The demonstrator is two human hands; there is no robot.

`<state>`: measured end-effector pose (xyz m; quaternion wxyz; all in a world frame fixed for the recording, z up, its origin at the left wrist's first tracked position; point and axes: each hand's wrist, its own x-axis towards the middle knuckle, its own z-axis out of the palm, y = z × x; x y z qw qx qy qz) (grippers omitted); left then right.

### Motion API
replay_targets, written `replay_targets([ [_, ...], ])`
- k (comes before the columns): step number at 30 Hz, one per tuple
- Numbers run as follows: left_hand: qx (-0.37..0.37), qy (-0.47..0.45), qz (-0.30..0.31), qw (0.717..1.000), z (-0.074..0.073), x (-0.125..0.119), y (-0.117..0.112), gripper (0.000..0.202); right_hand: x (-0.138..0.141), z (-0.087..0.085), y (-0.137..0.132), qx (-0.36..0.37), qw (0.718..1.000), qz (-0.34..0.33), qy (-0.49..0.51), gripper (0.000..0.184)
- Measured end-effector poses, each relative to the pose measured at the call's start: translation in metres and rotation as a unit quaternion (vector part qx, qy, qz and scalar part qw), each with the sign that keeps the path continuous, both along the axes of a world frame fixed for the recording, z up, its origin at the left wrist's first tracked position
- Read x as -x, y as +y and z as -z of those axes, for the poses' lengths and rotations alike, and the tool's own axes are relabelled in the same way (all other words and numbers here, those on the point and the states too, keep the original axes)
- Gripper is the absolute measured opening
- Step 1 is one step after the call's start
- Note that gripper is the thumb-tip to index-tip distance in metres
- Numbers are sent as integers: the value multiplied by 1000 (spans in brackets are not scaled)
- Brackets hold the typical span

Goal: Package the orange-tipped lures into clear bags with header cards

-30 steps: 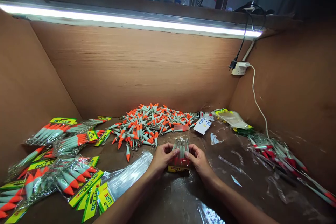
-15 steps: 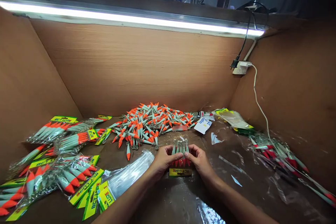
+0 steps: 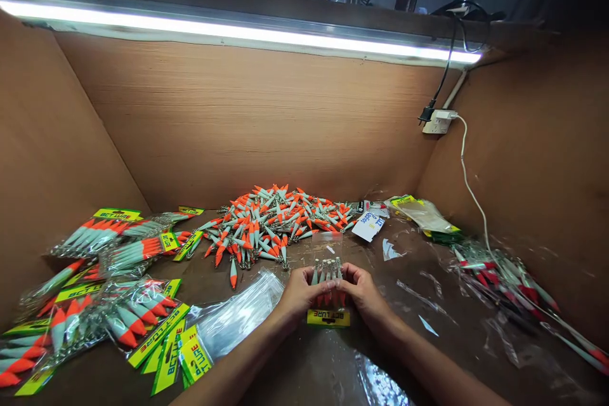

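The heap of lures is two-toned, with pale grey-green bodies and bright orange ends. Nearer the viewer than the heap, the held pack repeats this pale-and-orange pattern above a yellow header card with dark lettering. Left of the heap, the bagged lures match it in colour; nearer than these, the loose cards are yellow, edged in green and printed in dark green and red. Right of the heap, the paper slip is white with blue handwriting, and farther right the second pile mixes pale green with red. Behind the heap, the back wall is tan with fine horizontal streaks; beneath it, the tabletop is dark brown.
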<state>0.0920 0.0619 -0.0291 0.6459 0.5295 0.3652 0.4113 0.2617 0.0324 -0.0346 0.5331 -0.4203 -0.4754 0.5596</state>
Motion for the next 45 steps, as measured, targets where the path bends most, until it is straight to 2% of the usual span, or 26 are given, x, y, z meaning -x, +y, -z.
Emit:
replay_targets([
  [7, 32, -27, -33, 999, 3, -1, -2, 44, 5, 4, -4, 9, 997, -8, 82, 33],
  [13, 36, -55, -6, 998, 3, 2, 0, 49, 5, 6, -3, 46, 995, 8, 93, 39],
  [18, 55, -77, 6, 996, 7, -2, -2, 49, 3, 6, -1, 67, 996, 18, 63, 44],
  [24, 80, -74, 53, 993, 3, -4, -8, 45, -20, -18, 9, 28, 996, 67, 55, 54],
  [27, 83, -60, 85, 991, -1, -6, -13, 51, -32, -26, 12, 27, 999, 40, 13, 47],
  [31, 24, -42, 108, 993, -7, -8, -14, 59, -35, -24, 12, -4, 998, 27, -58, 38],
  [33, 6, -31, 97, 995, -9, -8, -12, 57, -32, -22, 11, -11, 997, 22, -66, 39],
  [38, 34, -10, 49, 998, -8, -6, -10, 50, -29, -15, 12, -8, 999, 5, -52, 47],
  [42, 45, -16, 20, 999, -4, -6, -11, 55, -29, -11, 14, -22, 997, 30, -73, 53],
  [44, 40, -13, -3, 999, -2, -6, -9, 55, -27, -14, 11, -65, 987, 73, -125, 55],
  [45, 33, -11, -18, 999, -1, -6, -9, 54, -26, -16, 9, -106, 974, 108, -170, 54],
])
